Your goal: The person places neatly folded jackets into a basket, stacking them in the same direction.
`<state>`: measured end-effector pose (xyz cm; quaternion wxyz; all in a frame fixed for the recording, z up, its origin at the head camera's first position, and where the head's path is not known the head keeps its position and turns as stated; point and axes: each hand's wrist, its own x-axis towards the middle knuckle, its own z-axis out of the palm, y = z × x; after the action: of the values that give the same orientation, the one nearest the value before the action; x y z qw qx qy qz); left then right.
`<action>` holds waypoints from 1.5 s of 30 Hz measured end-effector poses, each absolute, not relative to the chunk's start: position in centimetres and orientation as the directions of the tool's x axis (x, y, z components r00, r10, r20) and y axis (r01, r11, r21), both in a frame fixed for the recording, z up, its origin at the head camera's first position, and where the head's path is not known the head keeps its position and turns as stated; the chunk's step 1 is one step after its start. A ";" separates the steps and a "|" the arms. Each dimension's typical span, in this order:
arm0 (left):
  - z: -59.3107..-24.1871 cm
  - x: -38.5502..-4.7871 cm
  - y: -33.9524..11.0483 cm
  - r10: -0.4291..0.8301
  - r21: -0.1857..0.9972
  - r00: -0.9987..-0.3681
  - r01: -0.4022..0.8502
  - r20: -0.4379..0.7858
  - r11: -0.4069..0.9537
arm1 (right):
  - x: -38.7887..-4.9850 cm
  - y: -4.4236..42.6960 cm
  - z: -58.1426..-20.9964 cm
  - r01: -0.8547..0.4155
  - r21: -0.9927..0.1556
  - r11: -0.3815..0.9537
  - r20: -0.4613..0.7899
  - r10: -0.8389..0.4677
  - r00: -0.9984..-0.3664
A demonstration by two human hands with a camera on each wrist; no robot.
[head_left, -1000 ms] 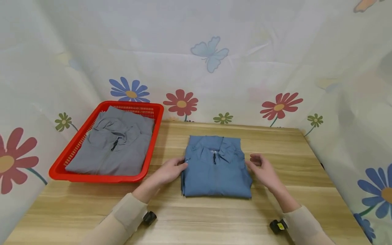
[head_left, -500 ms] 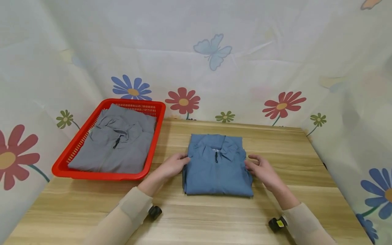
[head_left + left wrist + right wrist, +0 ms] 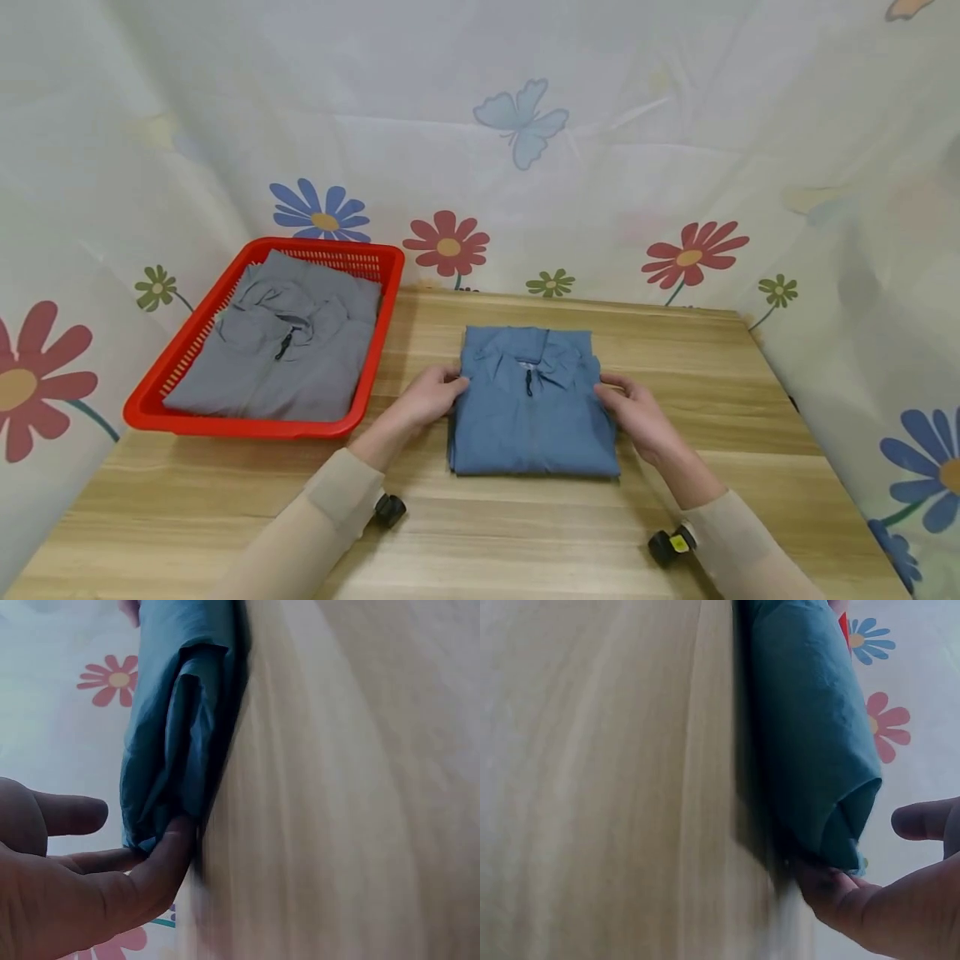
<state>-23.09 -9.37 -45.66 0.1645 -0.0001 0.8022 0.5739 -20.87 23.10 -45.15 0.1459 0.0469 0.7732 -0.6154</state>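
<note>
A folded blue zip-up jacket (image 3: pixel 532 417) lies flat on the table, collar and black zipper pull facing up. My left hand (image 3: pixel 431 395) is at its left edge. In the left wrist view, this hand's fingertips (image 3: pixel 176 832) touch the lower folded layers, while the thumb stands apart from the cloth. On the opposite edge is my right hand (image 3: pixel 637 415). The right wrist view has its fingers (image 3: pixel 829 889) at the underside of the jacket's edge, partly hidden, with the thumb held away from the fabric.
Left of the jacket stands a red plastic basket (image 3: pixel 251 427) holding a folded grey zip-up garment (image 3: pixel 300 358). The wooden table (image 3: pixel 517 533) meets a white flower-printed sheet (image 3: pixel 570 192) at the back and sides.
Both hands have closed in on the jacket's side edges, moving slightly away from me. The right fingers now reach the edge. The jacket and basket stay put; the head view shifts slightly.
</note>
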 end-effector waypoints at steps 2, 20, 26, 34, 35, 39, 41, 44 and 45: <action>-45.7 -23.2 -9.3 0.177 0.919 -0.948 -0.193 -0.265 0.343 | -20.9 23.1 -45.3 0.263 -0.937 0.232 -0.290 -0.095 -0.952; -46.1 -23.6 -8.7 0.115 0.928 -0.973 -0.149 -0.198 0.341 | -21.4 24.0 -46.2 0.205 -0.953 0.221 -0.242 -0.157 -0.957; -46.1 -23.4 -8.7 0.072 0.936 -0.979 -0.158 -0.189 0.314 | -21.5 23.9 -46.1 0.210 -0.959 0.191 -0.235 -0.123 -0.964; -45.6 -22.8 -8.8 0.057 0.954 -0.984 -0.149 -0.170 0.259 | -20.8 23.3 -44.9 0.172 -0.968 0.181 -0.196 -0.124 -0.973; -45.4 -22.6 -8.8 0.059 0.955 -0.984 -0.148 -0.169 0.257 | -20.7 23.2 -44.7 0.159 -0.970 0.184 -0.185 -0.134 -0.973; -44.3 -21.7 -9.2 0.091 0.957 -0.985 -0.118 -0.147 0.265 | -20.2 22.5 -44.0 0.125 -0.974 0.186 -0.156 -0.161 -0.975; -43.7 -21.3 -9.5 0.106 0.960 -0.986 -0.094 -0.126 0.264 | -20.0 22.2 -43.8 0.111 -0.977 0.182 -0.143 -0.171 -0.975; -42.9 -20.7 -10.0 0.116 0.962 -0.989 -0.062 -0.096 0.266 | -19.8 21.9 -43.2 0.091 -0.980 0.175 -0.122 -0.179 -0.976; -42.6 -20.6 -10.2 0.115 0.961 -0.989 -0.056 -0.090 0.269 | -19.8 21.8 -43.0 0.083 -0.981 0.174 -0.115 -0.182 -0.977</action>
<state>-20.59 -10.24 -42.63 0.0708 0.0185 0.7935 0.6041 -19.78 21.83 -43.05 0.1032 -0.0328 0.7591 -0.6419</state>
